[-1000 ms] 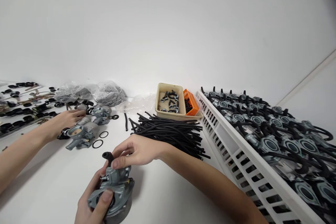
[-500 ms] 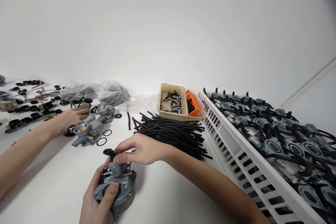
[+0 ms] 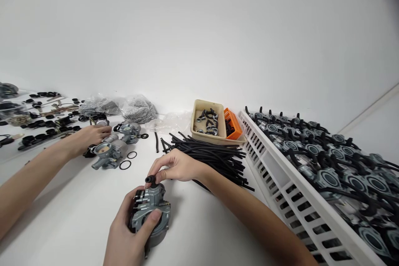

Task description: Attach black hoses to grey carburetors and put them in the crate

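Observation:
A grey metal carburetor (image 3: 154, 212) is in my left hand (image 3: 132, 228), with the thumb across its front and the fingers behind it. A short black rubber elbow (image 3: 151, 180) stands at its top. My right hand (image 3: 176, 167) pinches that elbow from the right between thumb and fingers. Two black O-rings (image 3: 125, 165) lie on the white table beyond, beside other carburetors (image 3: 107, 153). Behind my right forearm is a pile of black hoses (image 3: 212, 156).
Another person's hand (image 3: 93, 136) reaches in from the left among carburetors and black parts. A beige tray (image 3: 208, 105) and an orange basket (image 3: 238, 129) stand at the back. A white crate (image 3: 280, 170) full of carburetors fills the right side.
Both my hands and the carburetor have shifted right, and the carburetor is turned more upright. The view has swung slightly left. The other person's hand remains by the carburetors at left.

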Available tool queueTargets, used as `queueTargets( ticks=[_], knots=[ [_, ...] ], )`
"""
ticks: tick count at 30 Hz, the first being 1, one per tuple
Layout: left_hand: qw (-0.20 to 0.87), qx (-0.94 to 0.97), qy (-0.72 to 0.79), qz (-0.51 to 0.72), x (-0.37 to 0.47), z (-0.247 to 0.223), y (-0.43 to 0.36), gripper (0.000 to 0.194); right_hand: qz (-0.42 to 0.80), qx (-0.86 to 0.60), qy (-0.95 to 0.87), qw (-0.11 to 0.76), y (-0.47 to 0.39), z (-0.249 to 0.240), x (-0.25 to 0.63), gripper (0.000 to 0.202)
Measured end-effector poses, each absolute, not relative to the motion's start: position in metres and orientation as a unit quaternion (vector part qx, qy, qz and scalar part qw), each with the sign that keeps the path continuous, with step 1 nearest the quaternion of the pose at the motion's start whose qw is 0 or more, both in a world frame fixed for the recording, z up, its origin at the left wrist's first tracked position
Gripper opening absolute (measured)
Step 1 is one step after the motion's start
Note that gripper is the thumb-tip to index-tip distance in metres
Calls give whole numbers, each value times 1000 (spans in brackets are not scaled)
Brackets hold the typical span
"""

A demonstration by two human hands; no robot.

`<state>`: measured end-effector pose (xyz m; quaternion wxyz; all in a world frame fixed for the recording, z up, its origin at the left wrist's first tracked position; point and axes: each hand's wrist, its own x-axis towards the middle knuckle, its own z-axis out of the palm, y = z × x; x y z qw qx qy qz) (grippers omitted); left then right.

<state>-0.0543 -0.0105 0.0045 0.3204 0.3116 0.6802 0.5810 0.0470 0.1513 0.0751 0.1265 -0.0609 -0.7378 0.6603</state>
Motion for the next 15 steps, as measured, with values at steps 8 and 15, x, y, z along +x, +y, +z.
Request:
queueTargets(
  ticks=[8, 15],
  knots=[
    [299, 295, 676, 606, -49, 10, -10, 66, 695, -66, -710, 93, 150, 79, 49, 37],
    [336, 253, 647, 636, -52, 3, -10, 73, 671, -68, -735, 76, 154, 78, 51, 45]
  ],
)
